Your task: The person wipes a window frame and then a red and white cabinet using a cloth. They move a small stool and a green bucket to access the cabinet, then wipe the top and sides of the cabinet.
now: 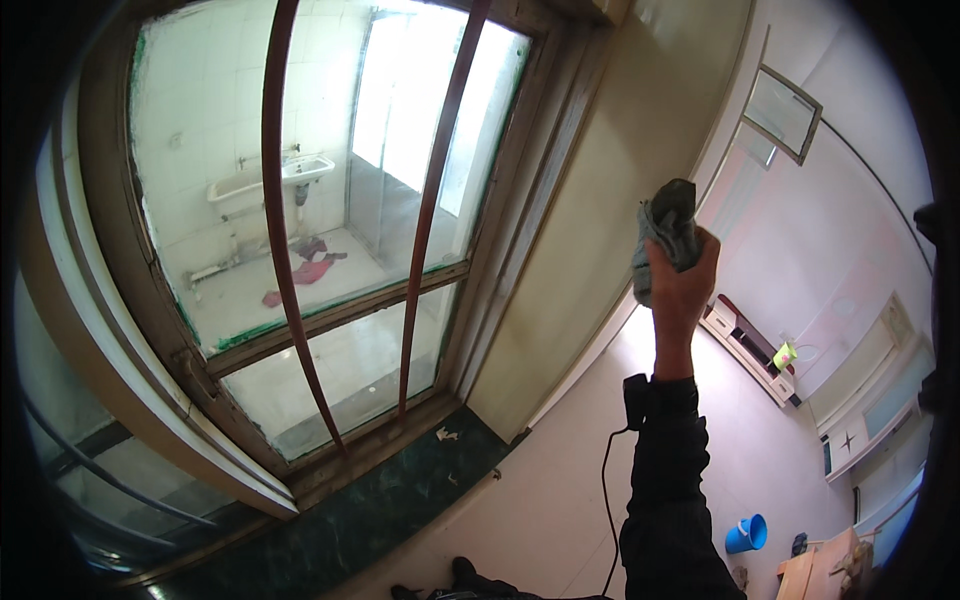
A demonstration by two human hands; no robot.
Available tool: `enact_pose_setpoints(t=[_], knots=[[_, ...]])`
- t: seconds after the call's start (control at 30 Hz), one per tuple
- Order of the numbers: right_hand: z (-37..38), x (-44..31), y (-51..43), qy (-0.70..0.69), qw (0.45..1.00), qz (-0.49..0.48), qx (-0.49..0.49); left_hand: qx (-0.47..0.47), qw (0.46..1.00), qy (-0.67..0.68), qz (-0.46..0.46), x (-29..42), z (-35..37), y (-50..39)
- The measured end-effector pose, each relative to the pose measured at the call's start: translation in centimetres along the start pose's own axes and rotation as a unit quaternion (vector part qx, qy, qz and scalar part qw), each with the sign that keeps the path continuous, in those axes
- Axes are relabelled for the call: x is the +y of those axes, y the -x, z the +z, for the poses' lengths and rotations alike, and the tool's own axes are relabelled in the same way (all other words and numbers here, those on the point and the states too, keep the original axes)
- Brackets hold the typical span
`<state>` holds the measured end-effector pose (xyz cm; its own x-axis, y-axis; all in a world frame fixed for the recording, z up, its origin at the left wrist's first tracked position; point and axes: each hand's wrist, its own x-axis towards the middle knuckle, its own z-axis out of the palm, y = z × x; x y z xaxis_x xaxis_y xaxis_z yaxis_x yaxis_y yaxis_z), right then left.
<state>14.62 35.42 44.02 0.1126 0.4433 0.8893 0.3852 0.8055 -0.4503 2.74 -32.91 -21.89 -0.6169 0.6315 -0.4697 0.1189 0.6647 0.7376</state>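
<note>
My right hand (pixel 681 277) grips a bunched grey cloth (pixel 664 240), dark at its upper end. The raised arm wears a black sleeve, with a small black device and a cable at the wrist. Behind the cloth runs the outer edge of a beige window-surround panel (pixel 600 225); whether they touch I cannot tell. To the left stands a wood-framed window (pixel 337 315) with two reddish-brown vertical bars (pixel 435 187) before its glass. Below it lies a dark green marble-look sill (pixel 360 495) with small scraps (pixel 447 434). My left hand is out of view.
Through the glass show a white washbasin (pixel 307 169) and red cloths (pixel 313 271) on the floor. A blue bucket (pixel 746 534) stands on the pale floor at lower right, near a wooden piece of furniture (pixel 817 562). Farther back is a low TV cabinet (pixel 750 352) bearing a green container (pixel 784 355).
</note>
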Motion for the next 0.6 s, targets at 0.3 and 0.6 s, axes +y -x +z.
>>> enact_pose_setpoints(t=[0.3,0.6], knots=[[0.1,-0.4,-2.1,0.046,0.988,-0.139,0.042,0.003,0.968,-0.207,0.142,-0.5,-0.4,-1.7],[1.3,-7.8,-13.4,0.168,0.909,-0.345,0.164,0.015,0.958,-0.23,0.169,-0.3,-0.8,-2.1]])
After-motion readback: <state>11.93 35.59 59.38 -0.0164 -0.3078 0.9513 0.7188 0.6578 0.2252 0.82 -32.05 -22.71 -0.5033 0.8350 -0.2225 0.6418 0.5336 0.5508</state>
